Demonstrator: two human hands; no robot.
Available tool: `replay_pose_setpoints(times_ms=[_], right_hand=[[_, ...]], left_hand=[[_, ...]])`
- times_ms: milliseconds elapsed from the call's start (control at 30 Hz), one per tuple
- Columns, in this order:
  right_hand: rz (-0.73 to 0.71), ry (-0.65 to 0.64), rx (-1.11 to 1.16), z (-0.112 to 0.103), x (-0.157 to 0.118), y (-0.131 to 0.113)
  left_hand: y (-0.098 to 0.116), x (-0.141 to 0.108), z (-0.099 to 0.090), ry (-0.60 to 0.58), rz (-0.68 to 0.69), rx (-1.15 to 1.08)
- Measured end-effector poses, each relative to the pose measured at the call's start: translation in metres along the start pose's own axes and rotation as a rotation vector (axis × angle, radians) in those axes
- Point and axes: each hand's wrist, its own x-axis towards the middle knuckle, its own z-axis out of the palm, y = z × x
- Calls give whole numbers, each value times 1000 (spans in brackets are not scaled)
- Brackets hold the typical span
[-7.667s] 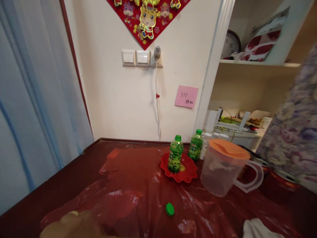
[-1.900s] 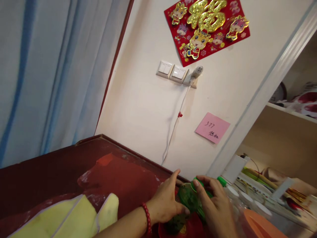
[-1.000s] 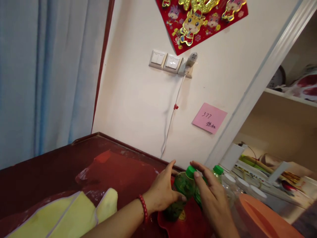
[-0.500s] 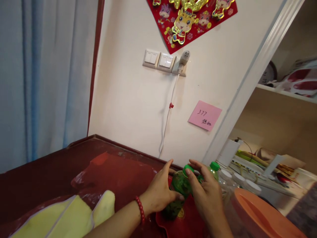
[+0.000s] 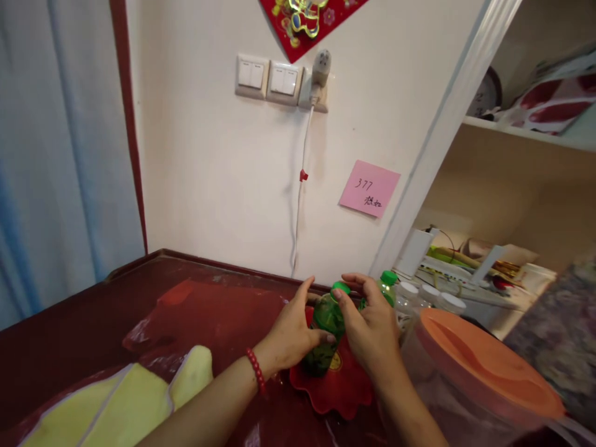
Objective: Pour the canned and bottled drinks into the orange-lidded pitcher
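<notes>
A green bottle with a green cap stands, slightly tilted in view, on a red scalloped dish. My left hand is wrapped round the bottle's left side, thumb across its front; a red bead bracelet circles that wrist. My right hand has its thumb and fingers at the green cap. The far fingertips of both hands are partly hidden. Just behind my right hand is a second green-capped bottle.
A yellow cloth lies at the left on the dark red table. White-lidded jars and a large container with an orange lid stand at the right. Behind are the wall and a cable.
The view has shifted, so more of the red dish shows. Both hands remain at the same bottle, the right one still at its cap.
</notes>
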Motion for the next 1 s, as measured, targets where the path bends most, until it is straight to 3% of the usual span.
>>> replay_pose_setpoints(times_ms=[167, 367, 533, 767, 1000], right_hand=[[-75, -26, -33, -7, 2, -16], [-305, 224, 12, -28, -1, -44], [-411, 318, 88, -40, -4, -65], [-535, 390, 141, -57, -6, -84], [-572, 438, 174, -72, -5, -93]], left_hand=[[6, 0, 2, 43, 56, -69], [47, -1, -6, 251, 143, -128], [69, -4, -19, 396, 192, -84], [79, 2, -43, 443, 172, -19], [85, 19, -57, 404, 114, 86]])
